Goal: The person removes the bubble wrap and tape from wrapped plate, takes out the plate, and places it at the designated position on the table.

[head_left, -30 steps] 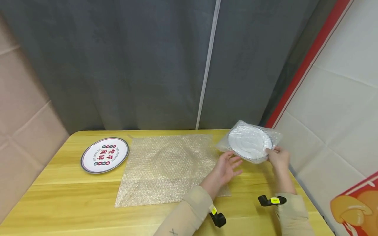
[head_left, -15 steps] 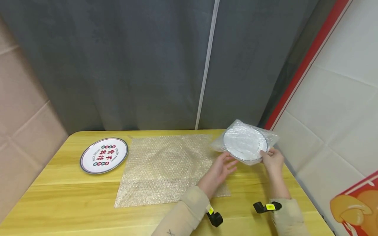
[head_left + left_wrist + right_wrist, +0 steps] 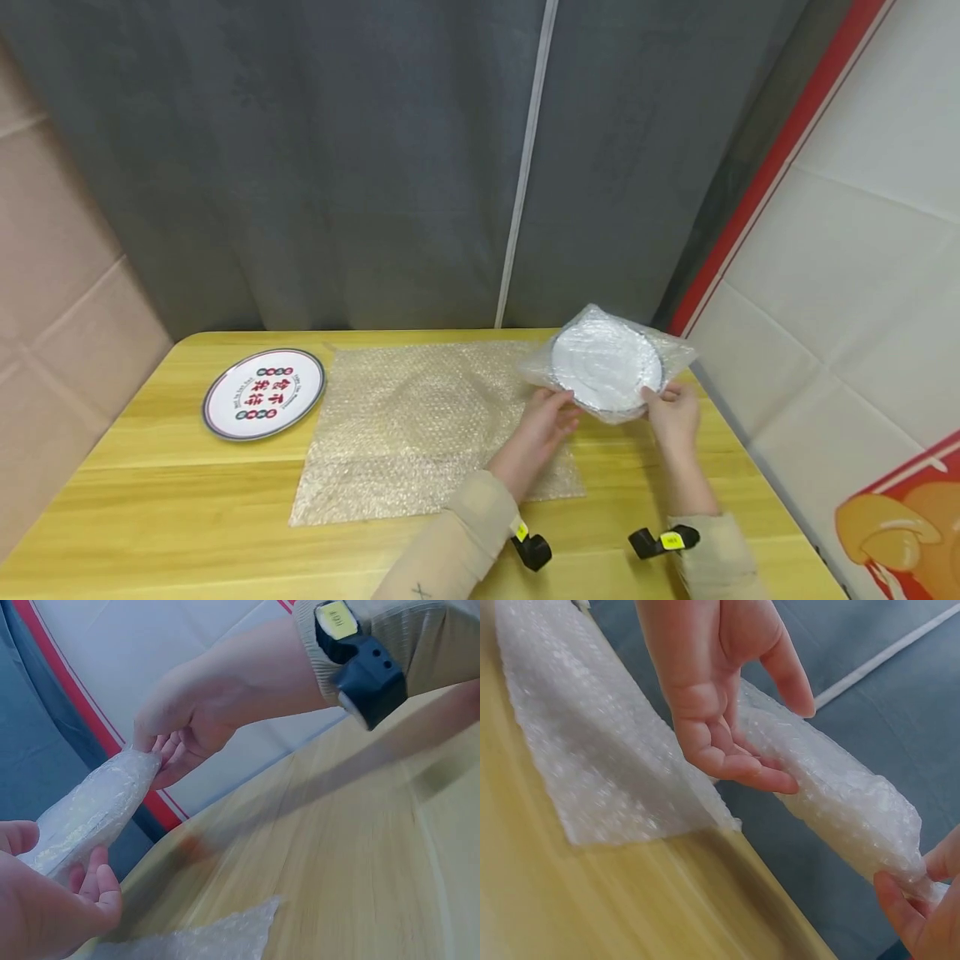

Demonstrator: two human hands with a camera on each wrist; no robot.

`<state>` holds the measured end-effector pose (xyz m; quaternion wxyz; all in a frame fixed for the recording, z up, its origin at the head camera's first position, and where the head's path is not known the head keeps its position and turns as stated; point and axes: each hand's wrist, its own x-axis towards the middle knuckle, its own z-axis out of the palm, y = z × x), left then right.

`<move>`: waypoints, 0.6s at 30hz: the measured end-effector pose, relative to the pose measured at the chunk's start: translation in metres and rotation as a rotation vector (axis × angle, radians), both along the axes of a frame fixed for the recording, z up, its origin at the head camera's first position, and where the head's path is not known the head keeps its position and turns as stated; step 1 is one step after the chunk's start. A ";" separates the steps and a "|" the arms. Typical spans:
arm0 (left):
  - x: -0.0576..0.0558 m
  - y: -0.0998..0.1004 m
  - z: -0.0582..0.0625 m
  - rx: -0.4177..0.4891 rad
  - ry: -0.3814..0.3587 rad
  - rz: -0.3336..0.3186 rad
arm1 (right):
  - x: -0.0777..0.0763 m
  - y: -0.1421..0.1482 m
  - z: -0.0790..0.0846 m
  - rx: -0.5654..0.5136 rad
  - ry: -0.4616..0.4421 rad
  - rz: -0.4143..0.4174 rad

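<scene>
1. Wrapped plate (image 3: pixel 607 367): held tilted, clear of the bench (image 3: pixel 187 533), over its far right part, toward the far right corner. Pale round face and darker rim show through the clear bubble wrapping; loose corners of wrapping stick out around it.
2. Right hand (image 3: pixel 673 421): pinches the near right edge of the wrapped plate, thumb on the upper face, fingers below.
3. Left hand (image 3: pixel 542 423): at the near left edge of the wrapped plate. Fingers loosely curled, fingertips against the underside; thumb apart from them, at the upper side. Cannot tell whether the thumb presses.
4. Sheet (image 3: pixel 405 425): bubble wrap, spread flat on the bench, its far side close to the far edge. Faint round outline near its middle. Right side partly hidden by the left hand and wrapped plate.
5. Plate (image 3: pixel 262 396): unwrapped, toward the far left corner, just beside the sheet's left side. White face, dark rim, red characters and small lettering.
6. Grey curtain (image 3: pixel 337 167) behind the far edge; white wall (image 3: pixel 862 275) along the right edge.
7. Beige sleeves (image 3: pixel 450 542) on both arms, black wrist camera (image 3: pixel 531 550) on the left one.
</scene>
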<state>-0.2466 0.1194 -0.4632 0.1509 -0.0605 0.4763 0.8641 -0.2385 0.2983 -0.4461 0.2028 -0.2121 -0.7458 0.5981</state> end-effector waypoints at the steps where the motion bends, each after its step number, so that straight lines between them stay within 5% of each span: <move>1: 0.000 -0.002 0.000 -0.007 -0.001 0.007 | 0.001 -0.002 -0.001 -0.003 0.006 0.003; 18: -0.004 -0.029 -0.014 -0.020 0.001 0.102 | 0.005 -0.030 -0.012 0.023 0.034 0.060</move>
